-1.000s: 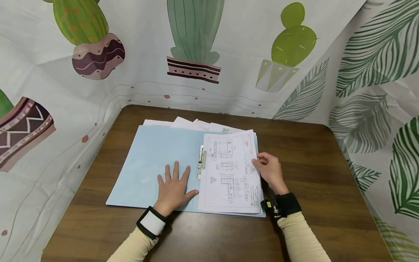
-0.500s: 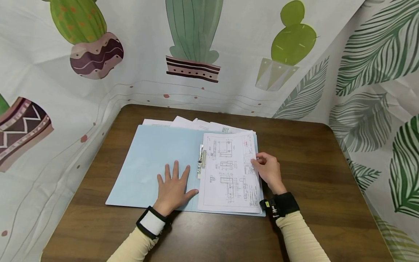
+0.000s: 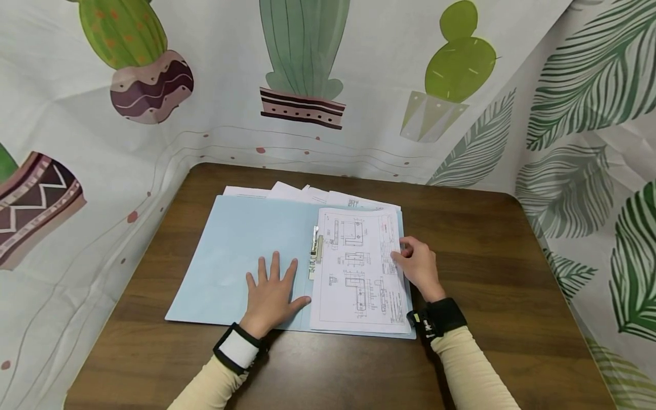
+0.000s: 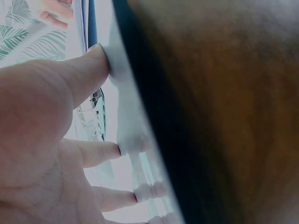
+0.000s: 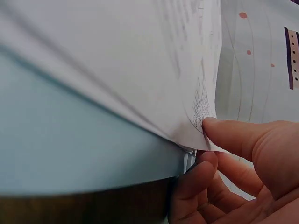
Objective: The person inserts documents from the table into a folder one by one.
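- Nearest, at lower centre of the head view, the left hand [image 3: 271,293] lies flat with fingers spread on the left flap of the open blue folder [image 3: 246,256], thumb toward the metal clip [image 3: 314,253] on the spine.
- Just right of it, the right hand [image 3: 421,267] pinches the right edge of the top drawing sheet [image 3: 359,267]; the right wrist view shows thumb above and fingers beneath the lifted paper [image 5: 140,70], over the folder's blue inside [image 5: 70,149].
- To handle this well, I judge the flat hand should keep firm pressure so the folder does not slide, while the pinch takes one sheet only and lifts gently, so nothing tears at the clip.
- The sheet carries line drawings and blocks of small print; none of it can be read, and no brand shows.
- Farther off, loose papers [image 3: 307,195] fan out beyond the folder's far edge on the brown table [image 3: 487,239].
- Farthest, a curtain [image 3: 307,68] printed with cacti and leaves fills the upper frame.
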Tool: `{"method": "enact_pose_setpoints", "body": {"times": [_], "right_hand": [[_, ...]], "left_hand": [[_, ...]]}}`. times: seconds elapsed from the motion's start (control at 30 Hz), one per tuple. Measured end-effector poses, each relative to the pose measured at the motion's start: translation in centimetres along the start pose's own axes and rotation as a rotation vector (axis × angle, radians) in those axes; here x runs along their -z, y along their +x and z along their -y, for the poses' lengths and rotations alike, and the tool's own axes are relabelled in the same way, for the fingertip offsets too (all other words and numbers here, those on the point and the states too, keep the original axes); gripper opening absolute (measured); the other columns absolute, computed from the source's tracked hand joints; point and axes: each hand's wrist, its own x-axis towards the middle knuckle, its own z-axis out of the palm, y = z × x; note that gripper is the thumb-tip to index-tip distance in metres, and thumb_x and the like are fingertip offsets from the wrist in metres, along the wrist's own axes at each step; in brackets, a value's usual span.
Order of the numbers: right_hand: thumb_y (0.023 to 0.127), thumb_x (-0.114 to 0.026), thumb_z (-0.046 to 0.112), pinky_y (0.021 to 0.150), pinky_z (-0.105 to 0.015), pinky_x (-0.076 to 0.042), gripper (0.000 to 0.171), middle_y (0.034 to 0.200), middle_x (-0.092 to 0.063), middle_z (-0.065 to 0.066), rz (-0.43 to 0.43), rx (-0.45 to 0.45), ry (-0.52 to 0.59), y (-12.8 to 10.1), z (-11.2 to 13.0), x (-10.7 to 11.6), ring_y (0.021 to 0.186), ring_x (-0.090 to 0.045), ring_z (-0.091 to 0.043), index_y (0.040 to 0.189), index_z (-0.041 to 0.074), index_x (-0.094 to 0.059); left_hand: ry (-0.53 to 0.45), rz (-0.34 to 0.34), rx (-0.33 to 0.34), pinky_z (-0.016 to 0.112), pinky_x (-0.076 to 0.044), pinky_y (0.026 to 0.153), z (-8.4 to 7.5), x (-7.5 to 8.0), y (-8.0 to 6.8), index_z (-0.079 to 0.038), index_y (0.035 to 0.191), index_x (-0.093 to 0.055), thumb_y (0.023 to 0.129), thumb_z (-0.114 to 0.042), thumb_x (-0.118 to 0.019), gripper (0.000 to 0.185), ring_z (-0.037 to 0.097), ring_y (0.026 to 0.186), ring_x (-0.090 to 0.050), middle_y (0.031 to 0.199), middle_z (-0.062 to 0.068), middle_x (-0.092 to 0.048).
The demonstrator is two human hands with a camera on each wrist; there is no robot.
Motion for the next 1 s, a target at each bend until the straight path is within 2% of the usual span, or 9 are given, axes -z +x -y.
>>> {"method": "enact_pose_setpoints", "body": {"times": [0.17,0.37,0.7,1.0], "right_hand": [[0.096,-0.072,0.017,0.063,-0.035,-0.045,0.054,0.098,-0.063,-0.015,0.02,0.0,-0.018,-0.15,0.31,0.0,0.078,-0.06,-0.029,0.145,0.004,-0.054],[0.096,-0.072,0.018,0.064,-0.035,-0.043,0.055,0.105,-0.061,-0.017,0.031,-0.009,-0.035,-0.19,0.57,-0.06,0.085,-0.057,-0.03,0.146,0.003,-0.054],[0.096,-0.071,0.018,0.063,-0.034,-0.039,0.054,0.099,-0.057,-0.015,0.054,0.008,-0.066,0.04,0.35,-0.24,0.081,-0.053,-0.028,0.144,-0.002,-0.055],[0.097,-0.071,0.02,0.066,-0.035,-0.04,0.055,0.098,-0.057,-0.015,0.068,-0.01,-0.09,0.07,0.38,-0.3,0.084,-0.054,-0.028,0.144,-0.001,-0.055]], "left_hand": [[-0.004,0.003,0.002,0.082,-0.023,0.103,0.03,-0.01,-0.02,-0.008,0.153,-0.049,0.084,-0.057,-0.078,0.089,0.063,0.145,-0.021,0.16,0.034,-0.029],[-0.006,0.0,0.002,0.082,-0.023,0.103,0.04,0.05,0.03,-0.008,0.152,-0.049,0.084,-0.057,-0.078,0.089,0.063,0.144,-0.022,0.16,0.034,-0.029],[-0.016,0.007,0.006,0.082,-0.022,0.104,0.05,-0.04,0.09,-0.008,0.153,-0.049,0.084,-0.057,-0.079,0.09,0.063,0.145,-0.02,0.16,0.034,-0.028],[-0.016,0.003,0.001,0.083,-0.022,0.104,0.12,-0.12,0.12,-0.007,0.153,-0.049,0.084,-0.057,-0.079,0.09,0.064,0.145,-0.021,0.16,0.035,-0.028]]}}
